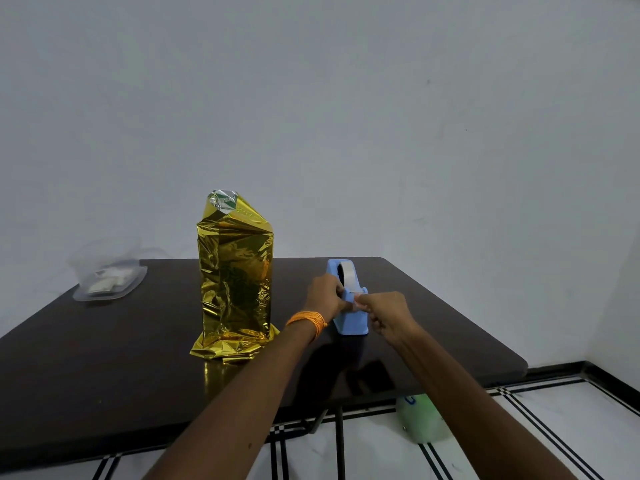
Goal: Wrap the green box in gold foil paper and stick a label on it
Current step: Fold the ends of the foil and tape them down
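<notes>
The box stands upright on the dark table [104, 358], wrapped in crinkled gold foil [235, 278]. The foil is loose at the top, where a bit of green shows, and spreads out at the base. To its right sits a light blue tape dispenser [349, 317] holding a roll of clear tape. My left hand [323, 296], with an orange thread band at the wrist, grips the dispenser's left side. My right hand [389, 315] pinches the tape end at the dispenser's front cutter. No label shows on the box.
A clear plastic bag [107, 278] with small pale items lies at the table's far left corner. A pale green object [422, 420] sits on the tiled floor under the table's right edge. A white wall stands behind.
</notes>
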Demonstrator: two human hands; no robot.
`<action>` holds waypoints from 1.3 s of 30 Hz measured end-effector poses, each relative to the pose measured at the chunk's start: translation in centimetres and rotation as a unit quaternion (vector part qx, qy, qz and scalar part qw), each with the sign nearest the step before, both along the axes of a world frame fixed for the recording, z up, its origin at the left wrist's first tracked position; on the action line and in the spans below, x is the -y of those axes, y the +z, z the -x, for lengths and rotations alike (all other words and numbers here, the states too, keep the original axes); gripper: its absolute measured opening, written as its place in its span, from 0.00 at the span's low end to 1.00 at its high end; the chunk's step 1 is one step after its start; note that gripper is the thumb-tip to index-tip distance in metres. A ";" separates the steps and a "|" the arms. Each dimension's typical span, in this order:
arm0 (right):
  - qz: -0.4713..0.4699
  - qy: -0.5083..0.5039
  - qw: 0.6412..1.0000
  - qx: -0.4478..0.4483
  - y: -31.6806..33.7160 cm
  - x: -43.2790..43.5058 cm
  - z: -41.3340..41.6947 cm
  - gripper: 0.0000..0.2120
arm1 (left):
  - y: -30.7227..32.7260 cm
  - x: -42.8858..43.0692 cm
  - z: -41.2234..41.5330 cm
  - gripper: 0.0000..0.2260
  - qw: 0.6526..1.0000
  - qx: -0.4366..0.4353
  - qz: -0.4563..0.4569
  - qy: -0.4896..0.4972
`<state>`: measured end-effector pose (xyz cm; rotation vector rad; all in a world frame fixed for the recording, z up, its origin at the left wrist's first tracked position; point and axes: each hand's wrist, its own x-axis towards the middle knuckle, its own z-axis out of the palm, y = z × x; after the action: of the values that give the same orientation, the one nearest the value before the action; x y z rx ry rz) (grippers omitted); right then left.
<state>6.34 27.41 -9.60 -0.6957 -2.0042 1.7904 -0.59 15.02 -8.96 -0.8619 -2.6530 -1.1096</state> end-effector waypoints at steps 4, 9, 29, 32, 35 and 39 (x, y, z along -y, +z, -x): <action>-0.080 0.009 0.997 -0.016 -0.9 -0.1 -0.7 0.10 | 0.1 -0.1 -0.1 0.18 1.000 0.001 0.009 0.009; -0.356 -0.012 0.933 0.055 -1.0 -1.0 -0.9 0.17 | 0.2 0.2 -0.6 0.16 1.000 0.007 0.006 0.008; -0.160 0.164 0.934 -0.273 10.1 7.9 0.5 0.14 | 14.6 9.4 -4.2 0.07 0.952 -0.250 -0.157 0.076; -0.201 0.207 0.915 -0.281 10.8 11.1 1.8 0.17 | 16.9 13.0 -3.8 0.07 0.951 -0.235 -0.189 0.071; -0.242 0.239 0.901 -0.271 11.5 13.3 3.0 0.16 | 18.1 16.0 -3.2 0.11 0.959 -0.231 -0.149 0.072; -0.281 0.291 0.884 -0.236 12.3 14.6 4.1 0.15 | 18.6 20.1 -1.9 0.17 0.968 -0.239 0.045 0.063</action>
<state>2.20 12.84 2.69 0.5263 -2.3164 1.3102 1.32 -5.06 9.65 -0.8342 -2.3266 -0.6535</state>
